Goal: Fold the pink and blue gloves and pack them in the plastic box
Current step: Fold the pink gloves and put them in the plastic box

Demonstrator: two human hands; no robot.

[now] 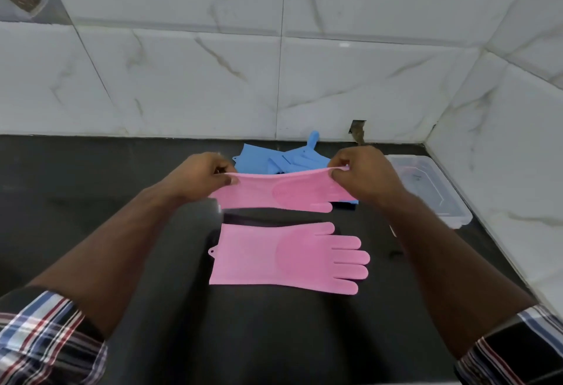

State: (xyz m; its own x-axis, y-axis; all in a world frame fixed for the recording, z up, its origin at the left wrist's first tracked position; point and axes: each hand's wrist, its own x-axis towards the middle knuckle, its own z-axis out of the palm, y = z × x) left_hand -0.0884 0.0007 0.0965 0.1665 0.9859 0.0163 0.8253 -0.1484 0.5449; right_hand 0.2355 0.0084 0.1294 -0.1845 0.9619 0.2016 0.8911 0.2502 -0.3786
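Left hand (202, 176) and right hand (361, 171) each pinch the far edge of one pink glove (280, 194), lifted off the tabletop (122, 202). Second pink glove (286, 258) lies flat nearer. Blue gloves (286, 159) lie beyond; plastic box (426, 189) at far right. Folding is just starting; the next move likely needs the held glove laid over its mate.

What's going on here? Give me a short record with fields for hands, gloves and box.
left hand: pinches one end of the held pink glove
right hand: pinches its other end
second pink glove: lies flat on the black counter
blue gloves: heaped by the wall, behind the hands
plastic box: at the right, lid on, no gloves packed
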